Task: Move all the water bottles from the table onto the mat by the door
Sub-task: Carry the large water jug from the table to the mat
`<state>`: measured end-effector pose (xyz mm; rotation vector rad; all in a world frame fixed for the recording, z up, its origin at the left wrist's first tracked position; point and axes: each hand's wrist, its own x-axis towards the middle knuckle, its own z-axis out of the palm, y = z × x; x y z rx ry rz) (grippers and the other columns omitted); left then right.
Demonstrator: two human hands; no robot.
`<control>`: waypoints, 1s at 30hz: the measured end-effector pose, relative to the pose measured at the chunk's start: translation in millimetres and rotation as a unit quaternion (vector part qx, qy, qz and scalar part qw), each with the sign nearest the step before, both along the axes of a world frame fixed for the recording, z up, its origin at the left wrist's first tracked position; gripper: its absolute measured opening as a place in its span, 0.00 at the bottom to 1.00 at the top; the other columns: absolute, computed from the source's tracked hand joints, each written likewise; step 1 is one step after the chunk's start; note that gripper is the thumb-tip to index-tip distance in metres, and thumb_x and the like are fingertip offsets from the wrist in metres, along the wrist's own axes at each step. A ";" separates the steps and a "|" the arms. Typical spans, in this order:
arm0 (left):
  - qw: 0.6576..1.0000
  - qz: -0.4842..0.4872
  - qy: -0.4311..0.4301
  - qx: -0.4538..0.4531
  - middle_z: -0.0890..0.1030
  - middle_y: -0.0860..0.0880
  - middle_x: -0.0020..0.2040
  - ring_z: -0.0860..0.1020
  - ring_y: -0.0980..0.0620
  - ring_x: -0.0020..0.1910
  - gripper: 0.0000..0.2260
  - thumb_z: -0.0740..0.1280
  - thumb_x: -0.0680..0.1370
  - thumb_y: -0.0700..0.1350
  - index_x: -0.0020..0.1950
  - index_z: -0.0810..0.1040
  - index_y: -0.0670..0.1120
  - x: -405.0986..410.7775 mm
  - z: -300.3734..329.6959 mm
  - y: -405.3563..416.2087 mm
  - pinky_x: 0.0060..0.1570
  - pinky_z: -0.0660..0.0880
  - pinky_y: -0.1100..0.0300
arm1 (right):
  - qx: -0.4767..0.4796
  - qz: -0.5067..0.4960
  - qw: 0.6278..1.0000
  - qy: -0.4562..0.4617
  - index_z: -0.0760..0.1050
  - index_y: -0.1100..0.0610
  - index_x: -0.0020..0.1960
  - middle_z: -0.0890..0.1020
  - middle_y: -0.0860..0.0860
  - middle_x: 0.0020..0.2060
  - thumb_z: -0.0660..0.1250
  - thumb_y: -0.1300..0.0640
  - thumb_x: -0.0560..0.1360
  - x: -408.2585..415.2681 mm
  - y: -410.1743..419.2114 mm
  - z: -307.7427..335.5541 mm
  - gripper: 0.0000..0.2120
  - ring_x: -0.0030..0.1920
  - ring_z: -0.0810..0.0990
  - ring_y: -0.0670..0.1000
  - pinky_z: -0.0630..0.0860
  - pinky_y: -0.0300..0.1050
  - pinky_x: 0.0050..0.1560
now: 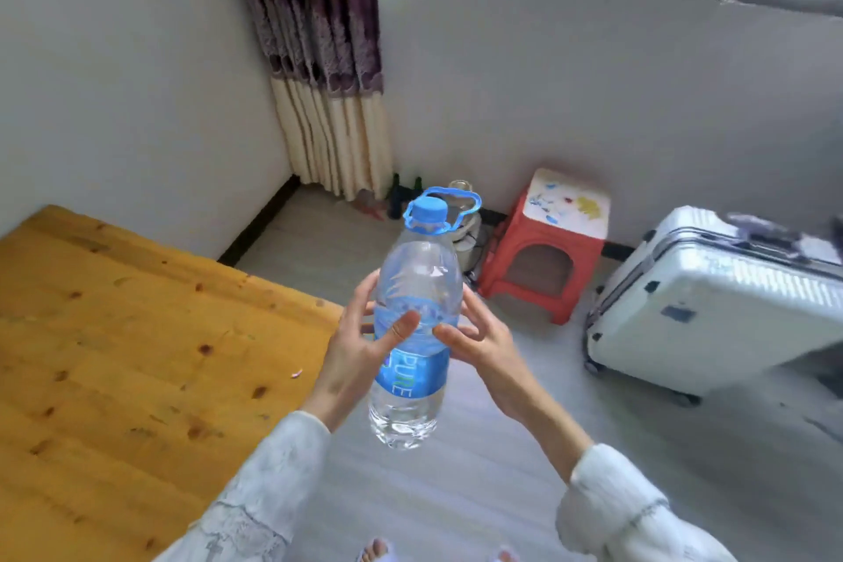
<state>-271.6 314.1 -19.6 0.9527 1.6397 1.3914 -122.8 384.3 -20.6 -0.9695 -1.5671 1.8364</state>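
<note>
A large clear water bottle (pixel 413 287) with a blue cap, a blue carry loop and a blue label is held upright in the air over the grey floor, in front of me. My left hand (pixel 360 347) wraps its left side, thumb across the front above the label. My right hand (pixel 479 333) touches its right side with the fingers spread. The wooden table (pixel 114 356) lies at the left with no bottle on the part I see. No mat or door is in view.
A red plastic stool (pixel 543 251) stands by the far wall. A white suitcase (pixel 711 301) lies at the right. A curtain (pixel 324 59) hangs in the corner, with dark bottles (pixel 401 196) and a cable on the floor below it.
</note>
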 end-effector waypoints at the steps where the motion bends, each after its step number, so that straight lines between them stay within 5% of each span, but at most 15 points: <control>1: 0.999 -0.031 0.005 0.004 0.77 0.54 0.52 0.78 0.60 0.44 0.30 0.69 0.64 0.58 0.64 0.66 0.61 24.2 5.3 12.9 0.35 0.74 0.72 | 0.007 -0.030 1.000 0.002 0.68 0.41 0.64 0.77 0.51 0.61 0.69 0.55 0.67 28.2 4.4 4.3 0.27 0.58 0.78 0.56 0.74 0.55 0.60; 10: 0.968 -0.250 -0.005 0.039 0.79 0.57 0.48 0.78 0.66 0.38 0.25 0.70 0.65 0.55 0.60 0.68 0.66 284.5 28.2 88.1 0.35 0.74 0.71 | 0.047 -0.230 0.972 -0.002 0.68 0.42 0.64 0.81 0.47 0.55 0.71 0.50 0.65 302.4 14.8 30.9 0.29 0.52 0.81 0.48 0.78 0.39 0.48; 13: 0.948 -0.315 -0.015 0.039 0.79 0.56 0.48 0.79 0.65 0.39 0.27 0.70 0.64 0.55 0.61 0.68 0.64 377.6 29.4 106.5 0.35 0.76 0.69 | 0.045 -0.291 0.956 -0.005 0.67 0.46 0.66 0.81 0.47 0.55 0.71 0.51 0.65 395.0 12.4 34.3 0.31 0.53 0.81 0.49 0.79 0.44 0.51; 16: 0.916 -0.398 -0.017 0.033 0.79 0.55 0.50 0.79 0.65 0.41 0.30 0.71 0.64 0.57 0.64 0.66 0.61 467.3 33.4 124.8 0.37 0.75 0.70 | 0.047 -0.371 0.927 -0.016 0.65 0.46 0.67 0.78 0.51 0.59 0.71 0.53 0.65 481.5 3.4 36.1 0.32 0.57 0.79 0.53 0.75 0.54 0.60; 24: 0.816 -0.576 -0.024 0.040 0.80 0.54 0.52 0.81 0.59 0.46 0.28 0.70 0.66 0.57 0.64 0.66 0.63 689.2 46.7 158.6 0.43 0.79 0.63 | 0.074 -0.532 0.843 -0.024 0.67 0.45 0.65 0.79 0.45 0.58 0.69 0.55 0.68 672.3 -18.1 44.6 0.27 0.56 0.79 0.44 0.77 0.37 0.52; 27: 0.780 -0.623 -0.032 0.040 0.81 0.53 0.51 0.81 0.55 0.47 0.26 0.70 0.66 0.57 0.63 0.66 0.65 769.5 44.1 174.5 0.45 0.79 0.59 | 0.079 -0.580 0.810 -0.035 0.67 0.46 0.65 0.78 0.48 0.60 0.69 0.54 0.67 741.4 -16.5 43.5 0.28 0.56 0.79 0.46 0.76 0.41 0.54; 30: 0.749 -0.660 -0.042 0.047 0.80 0.55 0.52 0.81 0.58 0.47 0.25 0.70 0.66 0.57 0.61 0.66 0.68 846.4 42.8 197.0 0.41 0.78 0.65 | 0.088 -0.612 0.785 -0.045 0.66 0.46 0.66 0.78 0.50 0.61 0.70 0.56 0.69 808.3 -3.2 40.1 0.28 0.57 0.79 0.48 0.76 0.43 0.57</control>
